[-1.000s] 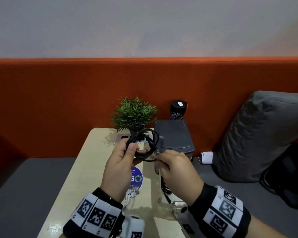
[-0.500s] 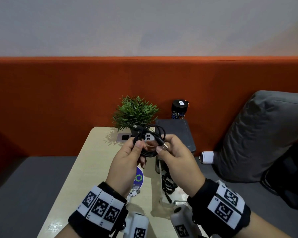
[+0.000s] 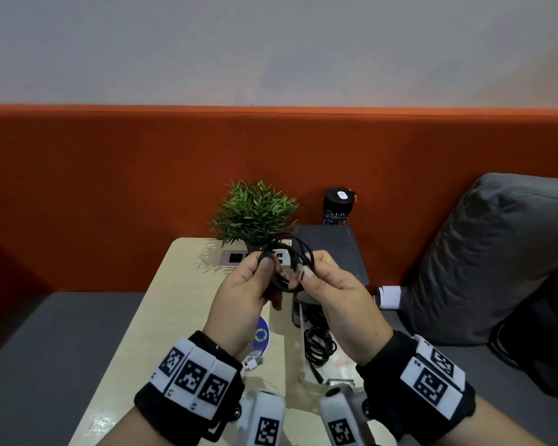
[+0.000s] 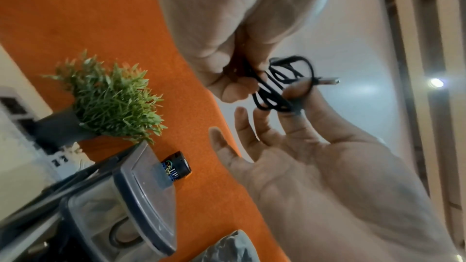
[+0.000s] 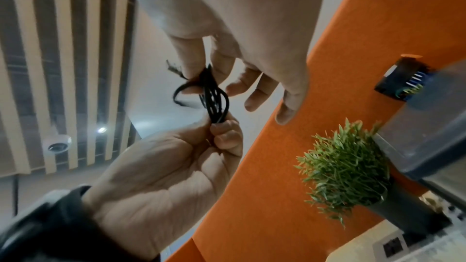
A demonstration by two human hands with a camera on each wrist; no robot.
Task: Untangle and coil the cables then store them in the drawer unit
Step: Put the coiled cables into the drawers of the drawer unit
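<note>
Both hands hold a black cable point(image 3: 285, 284) wound into a small coil above the table point(image 3: 174, 317). My left hand point(image 3: 264, 268) pinches one side of the coil point(image 5: 214, 99) between thumb and fingers. My right hand point(image 3: 310, 275) pinches the end with the metal USB plug point(image 4: 327, 81) against the coil, its other fingers spread. The grey drawer unit point(image 3: 329, 249) stands behind the hands. A second coiled black cable point(image 3: 318, 346) lies in its open clear drawer point(image 3: 340, 381). A white cable point(image 3: 252, 362) lies on the table, partly hidden by my left wrist.
A potted plant point(image 3: 255, 214) and a socket panel point(image 3: 232, 257) sit at the table's far end. A black tumbler point(image 3: 339, 207) stands behind the drawer unit. On the bench at right are a grey cushion point(image 3: 496, 252), a white roll point(image 3: 390, 296) and a black bag point(image 3: 545, 333).
Both hands have lifted the coil higher and away from the open drawer. My right hand has brought the plug end up against the coil, closer to the left hand.
</note>
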